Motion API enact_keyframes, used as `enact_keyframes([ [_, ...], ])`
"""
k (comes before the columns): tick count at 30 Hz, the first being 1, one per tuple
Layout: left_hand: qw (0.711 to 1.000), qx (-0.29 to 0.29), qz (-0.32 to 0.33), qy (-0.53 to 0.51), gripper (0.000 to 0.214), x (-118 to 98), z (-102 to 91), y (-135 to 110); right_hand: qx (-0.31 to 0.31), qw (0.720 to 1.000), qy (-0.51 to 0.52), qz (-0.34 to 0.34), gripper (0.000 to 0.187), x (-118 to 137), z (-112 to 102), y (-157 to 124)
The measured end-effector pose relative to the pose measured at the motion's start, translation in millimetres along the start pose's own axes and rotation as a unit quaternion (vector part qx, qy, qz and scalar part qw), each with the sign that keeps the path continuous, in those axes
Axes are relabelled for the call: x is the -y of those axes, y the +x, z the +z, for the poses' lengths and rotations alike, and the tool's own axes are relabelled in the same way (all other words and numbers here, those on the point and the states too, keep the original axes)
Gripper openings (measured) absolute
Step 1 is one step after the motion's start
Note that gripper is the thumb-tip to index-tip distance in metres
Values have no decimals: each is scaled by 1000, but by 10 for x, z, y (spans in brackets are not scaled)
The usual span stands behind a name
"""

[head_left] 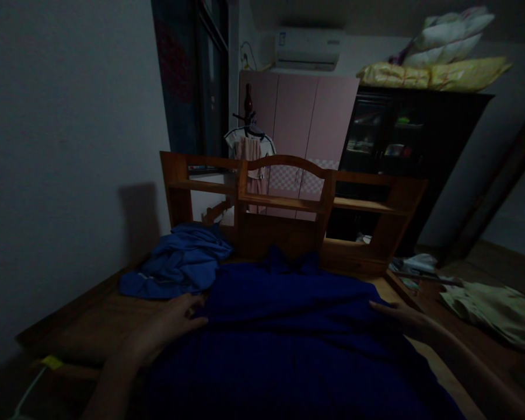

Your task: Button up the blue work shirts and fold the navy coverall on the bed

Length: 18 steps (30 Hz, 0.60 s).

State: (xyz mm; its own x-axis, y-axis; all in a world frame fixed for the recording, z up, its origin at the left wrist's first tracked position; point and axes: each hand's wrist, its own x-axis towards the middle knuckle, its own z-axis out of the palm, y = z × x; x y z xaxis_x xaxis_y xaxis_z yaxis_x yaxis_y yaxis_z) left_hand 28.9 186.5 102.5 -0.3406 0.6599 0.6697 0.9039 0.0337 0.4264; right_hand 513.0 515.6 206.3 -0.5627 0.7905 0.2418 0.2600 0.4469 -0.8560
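Note:
A dark blue garment [293, 326] is spread over a wooden bed-like surface, with what looks like its collar end at the far side and creases running across it. My left hand [175, 321] is at the garment's left edge, thumb and fingers apart. At the right edge, my right hand [398, 315] rests on or just above the cloth with its fingers stretched out. Beyond my left hand lies a crumpled lighter blue garment [181, 262]. Dim light hides whether either hand presses on the cloth.
A wooden headboard with shelves [284, 204] stands behind the garments. A white wall [70, 146] borders the left. Pale green cloth [499, 312] lies at the right. Farther back are a clothes stand [248, 102], a pink wardrobe [295, 111] and a dark cabinet [441, 134].

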Motion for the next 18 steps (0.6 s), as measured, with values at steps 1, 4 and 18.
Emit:
enact_keyframes([
  [1,1000,-6,16,-18,34,-60,-89,127,4,1000,-7,-5,41,-34,-34,-30],
  [4,994,-44,66,-78,40,-244,-235,645,-12,999,-26,-43,34,-46,-99,-118],
  [18,962,50,52,-264,46,-66,-236,1560,-249,925,-26,-284,55,162,-74,-324],
])
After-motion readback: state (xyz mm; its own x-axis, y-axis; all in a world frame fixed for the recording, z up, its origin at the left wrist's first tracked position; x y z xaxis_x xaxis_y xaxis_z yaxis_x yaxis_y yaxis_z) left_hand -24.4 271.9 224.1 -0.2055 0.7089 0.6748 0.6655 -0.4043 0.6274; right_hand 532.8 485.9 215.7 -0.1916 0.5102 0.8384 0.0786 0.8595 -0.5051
